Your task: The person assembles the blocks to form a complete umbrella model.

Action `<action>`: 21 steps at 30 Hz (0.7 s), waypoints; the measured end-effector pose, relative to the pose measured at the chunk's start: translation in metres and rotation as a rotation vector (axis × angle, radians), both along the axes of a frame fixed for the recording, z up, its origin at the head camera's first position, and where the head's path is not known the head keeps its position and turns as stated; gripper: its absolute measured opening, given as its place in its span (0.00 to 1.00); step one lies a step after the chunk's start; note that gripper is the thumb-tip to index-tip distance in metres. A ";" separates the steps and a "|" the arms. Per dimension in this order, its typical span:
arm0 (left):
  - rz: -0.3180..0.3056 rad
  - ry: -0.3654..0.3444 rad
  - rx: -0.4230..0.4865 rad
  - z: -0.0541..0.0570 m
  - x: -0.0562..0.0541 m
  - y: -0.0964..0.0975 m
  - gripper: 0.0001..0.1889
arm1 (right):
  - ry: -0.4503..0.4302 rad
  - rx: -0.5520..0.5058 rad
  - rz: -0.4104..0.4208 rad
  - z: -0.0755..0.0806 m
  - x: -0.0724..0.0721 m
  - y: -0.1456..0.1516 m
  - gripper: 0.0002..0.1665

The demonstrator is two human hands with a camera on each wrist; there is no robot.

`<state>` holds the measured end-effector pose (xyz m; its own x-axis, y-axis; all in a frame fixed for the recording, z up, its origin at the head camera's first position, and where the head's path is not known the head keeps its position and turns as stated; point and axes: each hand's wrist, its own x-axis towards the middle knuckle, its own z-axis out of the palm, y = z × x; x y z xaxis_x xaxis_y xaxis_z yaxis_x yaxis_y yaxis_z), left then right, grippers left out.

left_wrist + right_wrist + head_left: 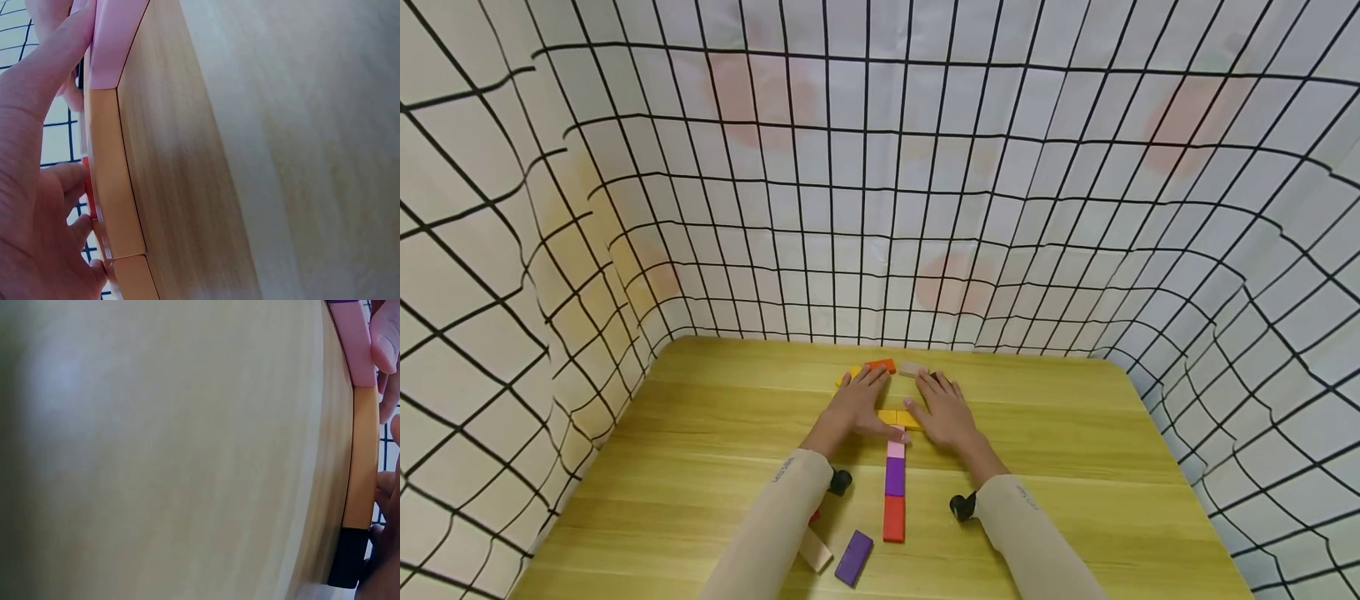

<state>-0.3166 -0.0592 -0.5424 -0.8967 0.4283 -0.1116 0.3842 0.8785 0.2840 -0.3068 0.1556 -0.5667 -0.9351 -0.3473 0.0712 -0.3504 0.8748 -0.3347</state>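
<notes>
My left hand lies with fingers stretched forward, the fingertips at a yellow block and an orange-red block. Its thumb reaches sideways onto a pink block. Spread out to the right, my right hand has its fingertips by a pale block and a mostly covered dark block, its thumb beside an orange block. The orange blocks form a crosswise row; a black block ends it on the right. From its middle, pink, purple and red blocks run towards me.
A loose purple block and a pale wooden block lie near the left forearm, which partly hides a red one. Black wire grid walls backed with white cloth border the wooden table.
</notes>
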 end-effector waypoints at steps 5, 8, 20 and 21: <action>0.000 0.005 0.000 -0.002 0.000 0.000 0.70 | -0.017 -0.005 0.006 0.003 0.000 -0.003 0.41; -0.002 0.010 -0.007 -0.002 0.000 0.001 0.70 | -0.018 -0.005 0.013 0.004 0.000 -0.003 0.41; 0.007 0.002 -0.015 -0.003 -0.002 0.000 0.72 | -0.034 -0.028 0.020 0.002 -0.002 0.005 0.43; 0.007 0.001 -0.013 -0.003 -0.001 0.000 0.72 | -0.032 -0.026 0.020 0.004 -0.001 0.005 0.42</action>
<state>-0.3180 -0.0596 -0.5452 -0.8997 0.4206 -0.1163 0.3784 0.8848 0.2720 -0.3076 0.1608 -0.5626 -0.9299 -0.3642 0.0510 -0.3565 0.8586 -0.3683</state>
